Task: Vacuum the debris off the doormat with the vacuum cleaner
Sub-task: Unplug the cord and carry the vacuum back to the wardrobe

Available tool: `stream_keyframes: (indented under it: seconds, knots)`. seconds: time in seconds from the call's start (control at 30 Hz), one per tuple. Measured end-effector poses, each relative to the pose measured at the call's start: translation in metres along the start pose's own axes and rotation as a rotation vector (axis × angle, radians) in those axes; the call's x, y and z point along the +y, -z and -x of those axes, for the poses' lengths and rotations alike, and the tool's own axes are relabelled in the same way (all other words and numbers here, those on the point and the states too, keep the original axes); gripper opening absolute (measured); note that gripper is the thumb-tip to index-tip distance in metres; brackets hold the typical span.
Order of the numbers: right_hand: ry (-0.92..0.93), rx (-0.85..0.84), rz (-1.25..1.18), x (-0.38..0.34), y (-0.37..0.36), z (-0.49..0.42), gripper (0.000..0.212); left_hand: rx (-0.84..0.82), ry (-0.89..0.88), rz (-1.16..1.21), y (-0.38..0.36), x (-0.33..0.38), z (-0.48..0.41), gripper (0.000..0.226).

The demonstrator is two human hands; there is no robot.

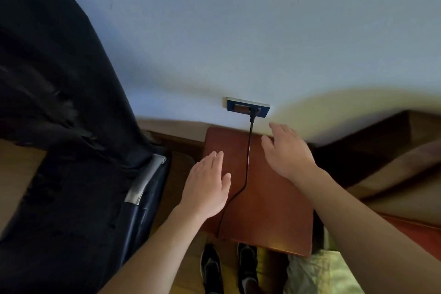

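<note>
A black power cord (pixel 248 162) is plugged into a blue wall socket (pixel 248 108) and runs down across a reddish-brown wooden top (pixel 269 198), then drops over its front edge. My left hand (pixel 207 186) hovers open, fingers straight, just left of the cord. My right hand (pixel 286 150) is open to the right of the cord, below the socket, holding nothing. Neither the vacuum cleaner nor the doormat is in view.
Dark fabric (pixel 59 102) hangs at the left over a dark bag with a grey strap (pixel 143 181). A pale wall (pixel 238 31) fills the top. Black shoes (pixel 226 267) stand on the wood floor below. Pale green cloth (pixel 319 272) lies bottom right, a dark wooden edge (pixel 370 141) at right.
</note>
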State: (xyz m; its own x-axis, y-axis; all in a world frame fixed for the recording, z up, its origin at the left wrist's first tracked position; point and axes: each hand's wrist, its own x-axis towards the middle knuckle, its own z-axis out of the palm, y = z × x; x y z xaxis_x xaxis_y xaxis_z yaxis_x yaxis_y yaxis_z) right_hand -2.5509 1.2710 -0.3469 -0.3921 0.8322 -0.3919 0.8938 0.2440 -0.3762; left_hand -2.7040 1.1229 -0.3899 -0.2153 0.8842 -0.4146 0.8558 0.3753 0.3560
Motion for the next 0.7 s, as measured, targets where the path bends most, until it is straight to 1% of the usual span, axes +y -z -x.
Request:
stream_keyframes:
  seconds: [0.13, 0.37, 0.4, 0.57, 0.63, 0.7]
  knots:
    - [0.0, -0.035, -0.043, 0.003, -0.018, -0.026, 0.052, -0.047, 0.011, 0.063, -0.032, 0.005, -0.016, 0.066]
    - [0.008, -0.024, -0.116, 0.003, -0.03, -0.051, 0.051, -0.085, -0.009, 0.175, -0.065, 0.027, -0.042, 0.067]
    - [0.011, -0.022, -0.113, 0.004, -0.03, -0.054, 0.051, -0.078, -0.002, 0.195, -0.069, 0.03, -0.046, 0.063]
    - [0.035, 0.008, -0.098, 0.008, -0.032, -0.066, 0.045, -0.04, 0.034, 0.227, -0.078, 0.036, -0.055, 0.029]
    - [0.047, 0.01, -0.102, 0.008, -0.033, -0.071, 0.042, -0.029, 0.036, 0.236, -0.077, 0.036, -0.054, 0.022]
    - [0.05, 0.015, -0.12, 0.006, -0.035, -0.074, 0.038, -0.027, 0.031, 0.235, -0.075, 0.035, -0.052, 0.021]
